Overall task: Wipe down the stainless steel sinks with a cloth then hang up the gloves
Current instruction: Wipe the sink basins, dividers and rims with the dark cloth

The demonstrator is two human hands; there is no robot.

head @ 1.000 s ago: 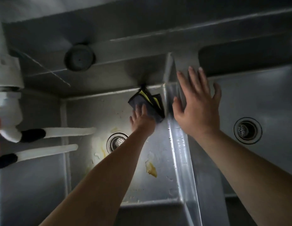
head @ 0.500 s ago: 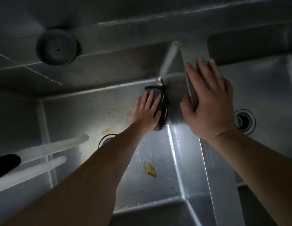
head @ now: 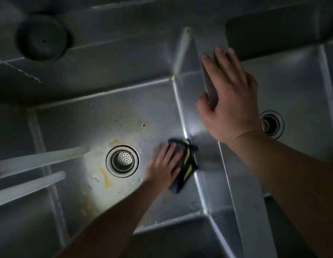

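Observation:
My left hand presses a dark cloth with yellow stripes flat against the floor of the left stainless steel sink, by the foot of its right wall. Its fingers lie straight on the cloth. My right hand rests on top of the divider between the two basins, fingers straight over the edge and thumb on the left side. Yellow-brown stains lie around the left drain. No gloves are in sight.
The right sink has its own drain. Two pale rods reach in from the left edge over the left sink. A dark round cap sits on the back ledge at top left.
My left hand has slid the cloth from the upper back corner by the divider down to the sink floor, nearer to me. My right hand stays on the divider.

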